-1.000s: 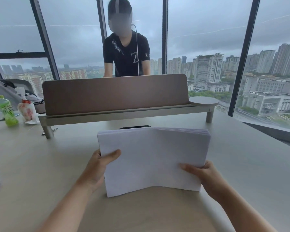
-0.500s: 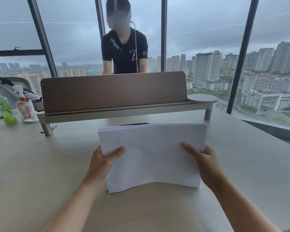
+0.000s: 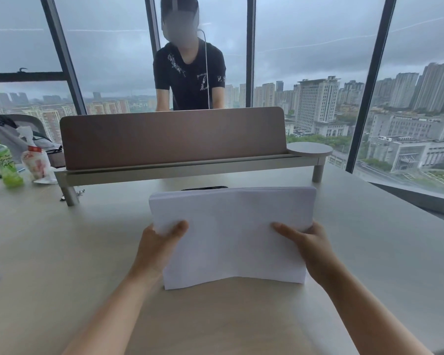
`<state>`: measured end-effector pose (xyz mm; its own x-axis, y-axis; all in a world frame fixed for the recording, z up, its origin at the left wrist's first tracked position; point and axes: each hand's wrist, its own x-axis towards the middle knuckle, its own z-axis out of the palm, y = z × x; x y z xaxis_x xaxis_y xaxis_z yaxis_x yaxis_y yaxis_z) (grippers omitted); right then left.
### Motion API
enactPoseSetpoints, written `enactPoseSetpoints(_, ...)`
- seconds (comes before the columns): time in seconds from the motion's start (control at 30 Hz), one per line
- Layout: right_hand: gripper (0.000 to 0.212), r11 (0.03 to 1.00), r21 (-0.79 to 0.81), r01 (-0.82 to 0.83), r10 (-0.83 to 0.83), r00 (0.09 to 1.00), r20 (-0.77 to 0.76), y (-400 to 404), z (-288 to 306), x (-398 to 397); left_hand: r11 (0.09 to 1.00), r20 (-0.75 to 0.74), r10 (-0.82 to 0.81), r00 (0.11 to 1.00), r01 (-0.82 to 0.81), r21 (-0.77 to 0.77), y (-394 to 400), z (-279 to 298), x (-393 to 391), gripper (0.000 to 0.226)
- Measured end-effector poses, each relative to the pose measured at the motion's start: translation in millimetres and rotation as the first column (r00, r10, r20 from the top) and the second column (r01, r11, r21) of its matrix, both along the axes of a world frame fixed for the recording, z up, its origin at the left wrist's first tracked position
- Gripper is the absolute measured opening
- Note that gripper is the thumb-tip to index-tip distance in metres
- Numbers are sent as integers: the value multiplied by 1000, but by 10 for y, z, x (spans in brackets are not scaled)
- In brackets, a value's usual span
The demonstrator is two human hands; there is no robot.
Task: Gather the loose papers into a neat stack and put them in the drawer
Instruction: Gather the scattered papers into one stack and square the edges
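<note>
A stack of white papers [image 3: 231, 234] stands upright on its long bottom edge on the beige desk [image 3: 62, 252], its lower middle bowed slightly. My left hand [image 3: 159, 244] grips the stack's left side, thumb across the front. My right hand [image 3: 308, 244] grips the right side, thumb on the front as well. The sheets' top edges look roughly even. No drawer is in view.
A desk shelf with a brown divider panel [image 3: 172, 137] runs across behind the stack; a dark phone [image 3: 205, 187] lies under it. A green bottle [image 3: 4, 163] and a plastic bag [image 3: 36, 160] sit far left. A person in a black shirt [image 3: 190, 73] stands beyond.
My right hand has slid up the stack's right edge, and my left has shifted slightly higher. The stack stays upright on the desk in about the same spot.
</note>
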<state>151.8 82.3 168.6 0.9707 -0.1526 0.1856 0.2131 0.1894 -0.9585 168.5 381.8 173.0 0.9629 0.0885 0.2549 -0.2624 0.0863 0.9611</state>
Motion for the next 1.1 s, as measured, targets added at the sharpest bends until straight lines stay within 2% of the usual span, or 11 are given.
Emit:
enactPoseSetpoints(0.1, 45, 996, -7, -87, 87, 996, -14, -47, 22, 9, 993, 12, -106, 994, 105, 59, 87, 6, 34, 68)
enactPoseSetpoints(0.2, 31, 988, -2, -157, 157, 987, -24, -90, 43, 3, 978, -15, -178, 984, 179, 104, 149, 35, 54, 54)
enactPoseSetpoints(0.27, 26, 985, -2, -173, 173, 985, -20, -91, 55, -1, 979, -24, -165, 986, 166, 116, 165, 44, 70, 50)
enactPoseSetpoints(0.33, 24, 986, -3, -166, 166, 986, -2, -71, 92, 8, 984, -6, -140, 990, 140, 114, 140, 96, 57, 51)
enactPoseSetpoints(0.47, 19, 995, 13, -97, 96, 993, 73, -56, 196, 76, 993, 47, -76, 996, 72, 94, 121, 214, 90, 30)
enactPoseSetpoints(0.6, 21, 997, -34, -76, 76, 997, 6, -10, 32, 72, 989, -38, -78, 996, 82, 125, 111, 53, 112, 38)
enactPoseSetpoints(0.73, 20, 999, -31, -45, 45, 999, 13, -16, 1, 85, 996, -64, -37, 997, 43, 81, 95, -8, 123, 24)
enactPoseSetpoints(0.9, 22, 998, -39, -50, 49, 998, -42, -6, -147, 32, 987, -117, -122, 986, 132, 88, 113, -100, 75, 48)
enactPoseSetpoints(1.03, 17, 998, -46, -43, 41, 998, -38, -27, -55, -33, 986, -116, -113, 987, 126, 107, 84, -25, 61, 32)
enactPoseSetpoints(1.1, 13, 998, -46, -50, 47, 998, -50, -102, 20, -126, 982, -121, -118, 986, 133, 132, 66, 31, 51, 33)
